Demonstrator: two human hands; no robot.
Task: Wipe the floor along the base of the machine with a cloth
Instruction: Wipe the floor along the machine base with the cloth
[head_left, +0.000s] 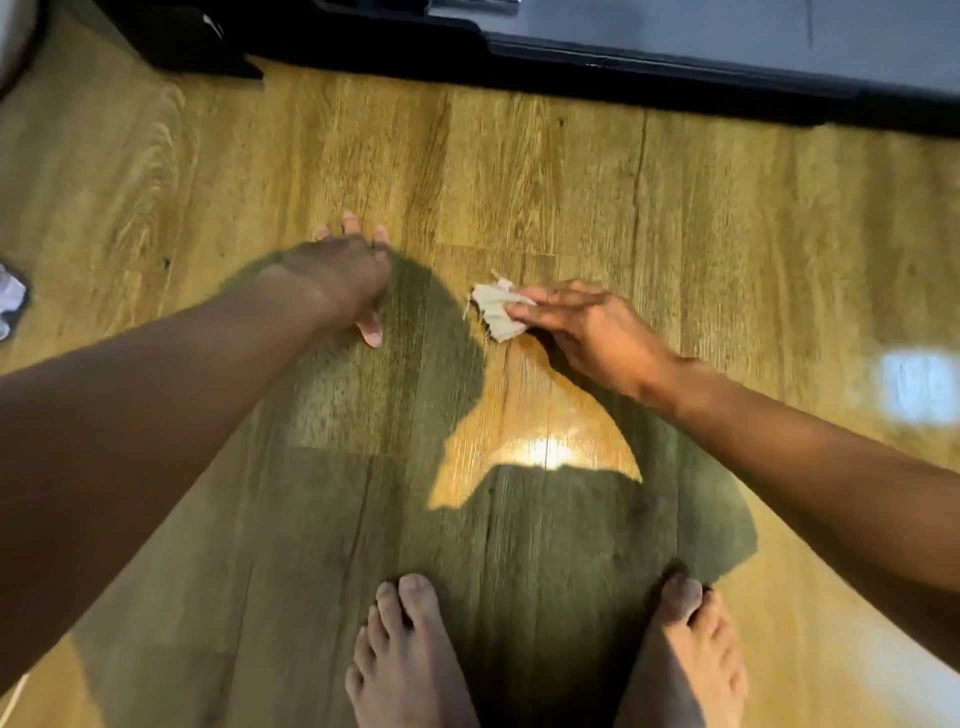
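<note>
A small frayed beige cloth (496, 312) lies on the wooden floor (545, 171) at the centre of the view. My right hand (582, 325) presses on its right side with straight fingers. To the left, my left hand (348, 273) rests flat on the floor with the fingers spread, holding nothing. The black base of the machine (649, 73) runs along the top of the view, well beyond both hands. A strip of bare floor separates the cloth from the base.
My two bare feet (405, 654) stand at the bottom edge, below the hands. A crumpled white object (10, 301) lies at the left edge. Another dark machine part (197, 47) sits at the upper left. Light glare shines on the floor at the right.
</note>
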